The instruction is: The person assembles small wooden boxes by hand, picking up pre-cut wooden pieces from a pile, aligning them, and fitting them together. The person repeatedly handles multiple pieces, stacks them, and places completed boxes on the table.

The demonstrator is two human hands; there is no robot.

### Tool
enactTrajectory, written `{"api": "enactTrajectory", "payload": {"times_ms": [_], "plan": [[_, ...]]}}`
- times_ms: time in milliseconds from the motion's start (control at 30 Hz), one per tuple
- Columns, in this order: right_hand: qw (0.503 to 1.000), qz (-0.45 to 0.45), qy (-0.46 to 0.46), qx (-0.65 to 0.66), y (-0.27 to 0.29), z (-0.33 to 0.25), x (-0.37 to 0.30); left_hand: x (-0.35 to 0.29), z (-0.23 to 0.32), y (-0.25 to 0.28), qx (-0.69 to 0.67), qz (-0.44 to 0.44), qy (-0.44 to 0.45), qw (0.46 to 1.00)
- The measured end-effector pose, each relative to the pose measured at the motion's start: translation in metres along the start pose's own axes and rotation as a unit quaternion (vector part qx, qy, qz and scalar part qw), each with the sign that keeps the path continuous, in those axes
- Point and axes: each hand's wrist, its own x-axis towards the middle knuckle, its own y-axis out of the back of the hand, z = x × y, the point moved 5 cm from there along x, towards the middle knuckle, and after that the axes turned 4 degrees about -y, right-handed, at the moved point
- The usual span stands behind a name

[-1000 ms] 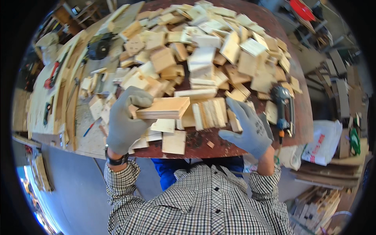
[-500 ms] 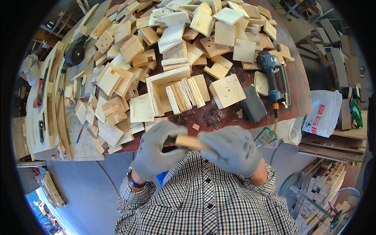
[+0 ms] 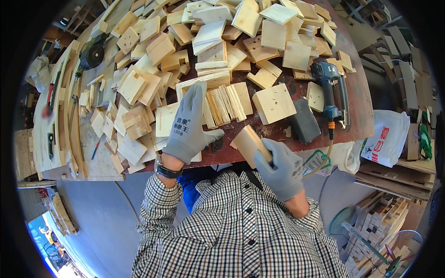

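Grey work gloves cover both of my hands. My left hand (image 3: 189, 123) is stretched out flat, fingers together and thumb apart, over the front of the plywood box (image 3: 211, 79). It hides part of that box and seems to hold nothing. Inside the box stands a row of small wooden pieces (image 3: 227, 105), just right of my left fingers. Close to the table's front edge, my right hand (image 3: 280, 169) grips a wooden block (image 3: 250, 144), tilted, by its right side. Beyond it lies a square wooden board (image 3: 274, 104) with small marks in its top.
A large heap of wooden pieces (image 3: 273, 34) covers the back of the table. On the right lie a nail gun (image 3: 328, 88) with a hose and a dark grey case (image 3: 305, 121). A black round tool (image 3: 92, 56) and long wooden strips (image 3: 60, 116) are at the left.
My left hand has let go of the wooden block and reached forward to the box, opening out. My right hand has moved slightly right and tilted the block, showing its broad face.
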Motion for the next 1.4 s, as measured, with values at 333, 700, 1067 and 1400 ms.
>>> {"api": "enactTrajectory", "payload": {"times_ms": [333, 700, 1067, 1400], "plan": [[0.996, -0.005, -0.039, 0.079, 0.006, -0.012, 0.006, -0.012, 0.008, 0.028, 0.016, 0.016, 0.023, 0.999], [0.990, -0.097, 0.068, 0.079, -0.039, -0.058, 0.012, -0.080, 0.065, 0.024, -0.001, 0.066, -0.014, 0.998], [0.985, 0.039, 0.166, -0.018, -0.028, -0.011, 0.081, -0.024, 0.002, 0.039, -0.081, 0.063, -0.129, 0.986], [0.923, -0.208, 0.173, -0.274, -0.061, -0.002, 0.108, -0.006, -0.012, 0.012, 0.031, -0.006, -0.090, 0.995]]}}
